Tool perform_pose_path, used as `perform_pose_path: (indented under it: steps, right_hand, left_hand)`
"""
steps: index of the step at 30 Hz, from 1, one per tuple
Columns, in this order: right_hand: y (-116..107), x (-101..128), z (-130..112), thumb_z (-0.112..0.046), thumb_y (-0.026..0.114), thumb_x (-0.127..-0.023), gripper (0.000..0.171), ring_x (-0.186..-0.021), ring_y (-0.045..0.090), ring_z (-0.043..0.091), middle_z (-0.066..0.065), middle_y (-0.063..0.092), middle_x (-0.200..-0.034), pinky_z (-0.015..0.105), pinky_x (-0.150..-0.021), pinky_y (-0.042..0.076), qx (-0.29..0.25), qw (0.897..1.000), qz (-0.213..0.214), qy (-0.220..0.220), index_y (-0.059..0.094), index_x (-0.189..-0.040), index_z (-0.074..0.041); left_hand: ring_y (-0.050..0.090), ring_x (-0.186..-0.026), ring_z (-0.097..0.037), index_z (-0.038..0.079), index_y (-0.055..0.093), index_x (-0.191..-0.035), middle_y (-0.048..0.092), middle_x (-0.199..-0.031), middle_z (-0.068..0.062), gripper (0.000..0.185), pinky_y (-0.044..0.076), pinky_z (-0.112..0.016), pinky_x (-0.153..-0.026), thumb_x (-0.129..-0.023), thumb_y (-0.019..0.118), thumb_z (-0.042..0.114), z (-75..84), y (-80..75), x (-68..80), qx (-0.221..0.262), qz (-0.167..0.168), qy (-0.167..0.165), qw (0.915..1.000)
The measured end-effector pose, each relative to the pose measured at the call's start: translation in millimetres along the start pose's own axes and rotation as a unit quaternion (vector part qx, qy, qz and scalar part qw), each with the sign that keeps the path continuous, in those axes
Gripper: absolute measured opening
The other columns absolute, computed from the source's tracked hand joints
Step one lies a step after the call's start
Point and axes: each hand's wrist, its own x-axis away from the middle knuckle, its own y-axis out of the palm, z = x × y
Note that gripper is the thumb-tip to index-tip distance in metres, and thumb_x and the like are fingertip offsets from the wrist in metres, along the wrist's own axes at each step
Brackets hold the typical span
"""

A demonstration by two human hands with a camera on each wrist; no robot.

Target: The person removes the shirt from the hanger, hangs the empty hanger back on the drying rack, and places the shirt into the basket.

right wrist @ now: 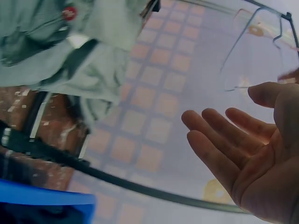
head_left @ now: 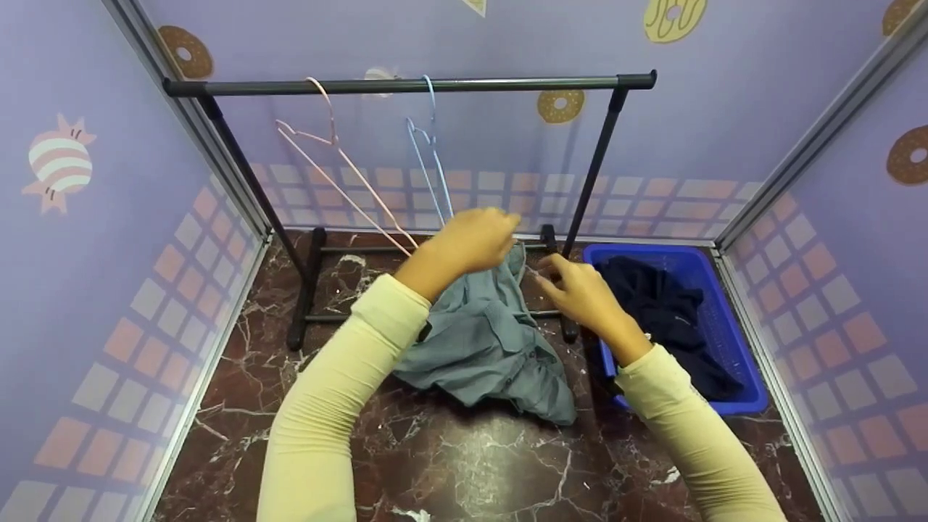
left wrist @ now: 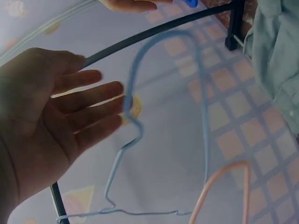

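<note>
Head view: we see the black rail [head_left: 493, 85] end to end, with a pink hanger [head_left: 366, 181] hooked towards its left end and a blue hanger [left wrist: 131, 84] nearer the middle. Only here do we get the whole blue basket [head_left: 743, 406], at the right side of the floor [head_left: 464, 464], with dark clothing [head_left: 660, 312] heaped in it; the right wrist view catches one strip of its rim.

The grey-green garment [head_left: 493, 348] lies crumpled below the rail, covering part of the rack's front lower bar [head_left: 333, 318] and reaching forward over the floor. We cannot tell how much of it the bar carries. A red round patch [right wrist: 69, 13] on its cloth shows in the right wrist view alone.

Hands: from the head, the back of the left hand [head_left: 471, 235] hides its palm; the left wrist view shows the palm bare, fingers extended and slightly parted, fingertips just beside the blue hanger. Contact there we cannot confirm. The right hand [head_left: 583, 293], between garment and basket in the head view, shows in its own wrist view as empty, fingers loosely outstretched, thumb well apart from them. Both wrist views put the garment clear of the palms.
</note>
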Motion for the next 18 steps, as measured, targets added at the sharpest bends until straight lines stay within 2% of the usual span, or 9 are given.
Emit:
perform_pose_path:
  steps: [4,8,13,18]
  right_hand:
    - [6.1,8.1,14.4,-0.026,0.066,-0.101,0.023,-0.092,0.075,0.029,0.008,0.079,-0.109,0.048,-0.083,0.059,-0.010,1.000,0.010,0.022,0.072,-0.116,-0.009]
    - [11.4,15.0,25.3,-0.022,0.067,-0.100,0.023,-0.091,0.073,0.032,0.010,0.078,-0.107,0.050,-0.082,0.057,-0.014,0.999,0.018,0.026,0.072,-0.116,-0.006]
    - [18.5,21.8,33.3,-0.020,0.067,-0.100,0.023,-0.091,0.073,0.031,0.011,0.078,-0.105,0.050,-0.083,0.058,-0.030,0.999,0.019,0.032,0.071,-0.115,-0.003]
    - [29.5,28.3,38.4,-0.018,0.068,-0.099,0.022,-0.088,0.072,0.029,0.012,0.077,-0.105,0.049,-0.082,0.058,-0.046,0.997,0.028,0.047,0.070,-0.116,-0.003]
  left_hand:
    - [0.070,-0.104,-0.034,0.004,0.064,-0.123,0.071,-0.112,-0.017,0.031,0.061,-0.048,-0.090,-0.106,0.054,0.028,3.6,13.5,1.9,-0.022,-0.018,-0.005,0.9996]
    - [0.070,-0.106,-0.036,0.005,0.066,-0.118,0.072,-0.113,-0.017,0.030,0.061,-0.051,-0.090,-0.107,0.055,0.031,7.9,22.9,4.9,-0.021,-0.023,-0.026,0.9992]
    - [0.072,-0.104,-0.036,0.006,0.069,-0.112,0.073,-0.112,-0.016,0.030,0.062,-0.051,-0.086,-0.106,0.055,0.032,13.9,36.8,10.3,-0.030,-0.010,-0.060,0.9977]
    - [0.071,-0.105,-0.036,0.005,0.067,-0.124,0.072,-0.115,-0.017,0.034,0.060,-0.050,-0.087,-0.106,0.054,0.030,20.4,55.7,20.7,-0.053,0.026,-0.083,0.9948]
